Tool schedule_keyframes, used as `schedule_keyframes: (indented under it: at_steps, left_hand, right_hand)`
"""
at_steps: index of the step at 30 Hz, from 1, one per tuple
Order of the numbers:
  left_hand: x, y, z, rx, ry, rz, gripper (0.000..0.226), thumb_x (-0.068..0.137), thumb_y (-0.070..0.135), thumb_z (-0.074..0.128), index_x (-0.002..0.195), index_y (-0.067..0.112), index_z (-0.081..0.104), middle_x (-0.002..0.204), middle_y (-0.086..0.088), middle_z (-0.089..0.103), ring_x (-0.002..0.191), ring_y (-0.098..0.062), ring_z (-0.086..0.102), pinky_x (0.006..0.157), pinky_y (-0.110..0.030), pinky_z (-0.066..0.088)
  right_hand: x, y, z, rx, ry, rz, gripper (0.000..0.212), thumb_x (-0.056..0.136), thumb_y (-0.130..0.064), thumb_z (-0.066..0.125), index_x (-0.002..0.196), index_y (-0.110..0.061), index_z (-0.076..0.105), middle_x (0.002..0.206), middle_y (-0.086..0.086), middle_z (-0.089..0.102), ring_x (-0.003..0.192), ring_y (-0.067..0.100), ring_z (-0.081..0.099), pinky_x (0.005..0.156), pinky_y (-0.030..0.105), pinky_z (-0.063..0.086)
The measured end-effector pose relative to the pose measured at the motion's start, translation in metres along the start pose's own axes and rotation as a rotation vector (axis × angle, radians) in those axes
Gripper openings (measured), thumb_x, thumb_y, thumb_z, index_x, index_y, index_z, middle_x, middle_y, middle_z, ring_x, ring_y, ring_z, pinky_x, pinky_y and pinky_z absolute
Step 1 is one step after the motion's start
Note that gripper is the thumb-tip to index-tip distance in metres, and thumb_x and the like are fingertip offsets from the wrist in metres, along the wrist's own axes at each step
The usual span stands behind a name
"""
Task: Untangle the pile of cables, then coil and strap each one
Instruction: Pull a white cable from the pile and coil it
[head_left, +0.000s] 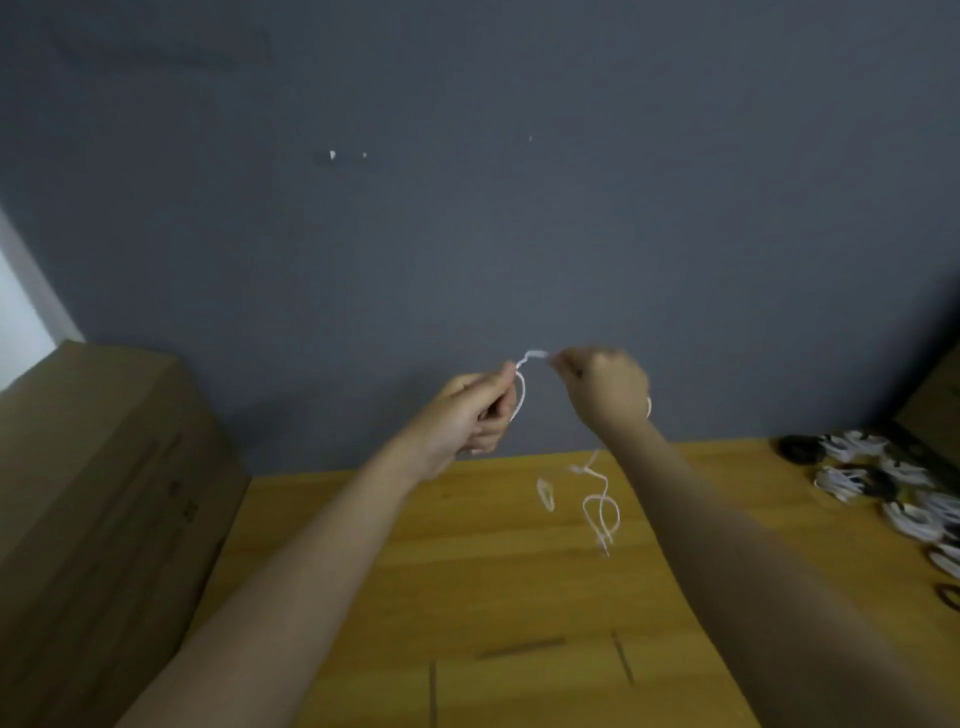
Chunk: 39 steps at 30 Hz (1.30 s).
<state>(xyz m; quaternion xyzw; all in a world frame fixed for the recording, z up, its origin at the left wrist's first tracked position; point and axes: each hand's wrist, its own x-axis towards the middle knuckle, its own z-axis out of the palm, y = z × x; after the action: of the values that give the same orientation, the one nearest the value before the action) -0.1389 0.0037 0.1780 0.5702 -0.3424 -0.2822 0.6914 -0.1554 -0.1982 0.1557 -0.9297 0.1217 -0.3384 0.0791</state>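
Note:
Both my hands are raised above the wooden table, in front of the grey wall. My left hand pinches a thin white cable near its top. My right hand pinches the same cable a short way to the right, so a small arch of it spans between them. The cable's loose length hangs below my right hand in loops and dangles just over the table. A small white looped piece lies on the table beside it.
A heap of coiled white and black cables lies along the table's right side. A large cardboard box stands at the left, against the table's edge. Another brown box corner shows at far right.

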Motion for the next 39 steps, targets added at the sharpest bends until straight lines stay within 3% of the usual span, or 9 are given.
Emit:
schedule_keyframes:
  at_steps: [4, 9, 12, 15, 19, 25, 29, 33, 39]
  left_hand:
    - [-0.009, -0.028, 0.005, -0.088, 0.153, 0.040, 0.031, 0.104, 0.025, 0.029, 0.078, 0.013, 0.042, 0.048, 0.007, 0.038, 0.034, -0.004, 0.031, 0.040, -0.015, 0.033]
    - [-0.015, -0.090, -0.006, 0.403, 0.372, -0.058, 0.018, 0.104, 0.015, 0.030, 0.087, 0.014, 0.037, 0.077, -0.002, 0.051, 0.058, -0.011, 0.055, 0.070, -0.030, 0.049]
    - [-0.029, -0.120, -0.015, 0.798, 0.213, -0.226, 0.014, 0.104, 0.027, 0.031, 0.095, 0.017, 0.034, 0.079, 0.004, 0.057, 0.072, -0.017, 0.058, 0.078, -0.036, 0.046]
    - [-0.045, -0.133, -0.020, 1.002, -0.008, -0.378, 0.019, 0.103, 0.034, 0.031, 0.093, 0.018, 0.033, 0.072, 0.008, 0.055, 0.072, -0.013, 0.055, 0.072, -0.034, 0.040]
    - [-0.062, -0.129, -0.015, 0.968, -0.099, -0.291, 0.034, 0.103, 0.036, 0.032, 0.077, 0.017, 0.042, 0.077, 0.009, 0.046, 0.076, -0.006, 0.050, 0.073, -0.028, 0.034]
    - [-0.070, -0.119, -0.003, 1.104, -0.232, -0.235, 0.032, 0.102, 0.042, 0.028, 0.086, 0.017, 0.040, 0.086, 0.000, 0.048, 0.088, -0.017, 0.046, 0.079, -0.033, 0.037]
    - [-0.083, -0.121, 0.009, 0.908, -0.339, -0.276, 0.023, 0.104, 0.034, 0.030, 0.083, 0.026, 0.036, 0.081, 0.005, 0.045, 0.075, -0.010, 0.046, 0.075, -0.032, 0.039]
    - [-0.083, -0.108, 0.019, 0.276, -0.188, -0.217, 0.029, 0.105, 0.016, 0.028, 0.078, 0.015, 0.039, 0.065, 0.008, 0.038, 0.052, -0.006, 0.035, 0.055, -0.022, 0.035]
    - [-0.061, -0.107, 0.011, -0.246, 0.310, -0.141, 0.026, 0.104, 0.017, 0.029, 0.085, 0.011, 0.046, 0.059, 0.007, 0.051, 0.040, -0.006, 0.037, 0.044, -0.019, 0.028]
  right_hand:
    - [-0.079, -0.018, 0.033, 0.040, -0.320, -0.295, 0.019, 0.089, -0.030, 0.064, 0.088, -0.014, 0.076, 0.077, 0.016, 0.069, 0.073, 0.037, 0.063, 0.060, 0.036, 0.043]
    - [-0.167, -0.040, 0.052, 0.214, -0.260, -0.489, 0.028, 0.080, -0.014, 0.075, 0.107, -0.012, 0.072, 0.069, 0.006, 0.061, 0.064, 0.029, 0.058, 0.053, 0.032, 0.047]
    - [-0.191, -0.044, 0.048, 0.322, -0.252, -0.515, 0.030, 0.085, -0.008, 0.067, 0.114, -0.006, 0.067, 0.078, 0.005, 0.062, 0.070, 0.027, 0.057, 0.061, 0.033, 0.044]
    - [-0.188, -0.037, 0.038, 0.436, -0.292, -0.266, 0.018, 0.084, -0.020, 0.071, 0.100, -0.011, 0.071, 0.083, 0.004, 0.069, 0.074, 0.023, 0.065, 0.063, 0.031, 0.046]
    - [-0.173, -0.005, 0.028, 0.390, -0.435, 0.015, 0.026, 0.079, -0.042, 0.073, 0.079, -0.016, 0.072, 0.075, 0.002, 0.067, 0.071, 0.020, 0.062, 0.064, 0.036, 0.047]
    - [-0.142, 0.001, 0.023, 0.563, -0.231, -0.036, 0.007, 0.087, -0.018, 0.068, 0.092, -0.014, 0.071, 0.083, -0.006, 0.054, 0.076, 0.006, 0.052, 0.071, 0.025, 0.043]
    - [-0.133, 0.009, 0.029, 0.585, -0.216, 0.155, 0.018, 0.078, -0.034, 0.074, 0.081, -0.017, 0.069, 0.071, -0.008, 0.055, 0.066, 0.006, 0.050, 0.066, 0.028, 0.044]
    - [-0.141, -0.007, 0.042, 0.593, -0.274, 0.211, 0.017, 0.089, -0.035, 0.063, 0.083, -0.021, 0.070, 0.055, -0.010, 0.056, 0.057, 0.021, 0.060, 0.062, 0.037, 0.050]
    - [-0.190, -0.038, 0.059, 0.246, -0.461, -0.297, 0.028, 0.092, -0.024, 0.061, 0.119, -0.015, 0.065, 0.089, 0.009, 0.068, 0.079, 0.034, 0.065, 0.059, 0.036, 0.048]
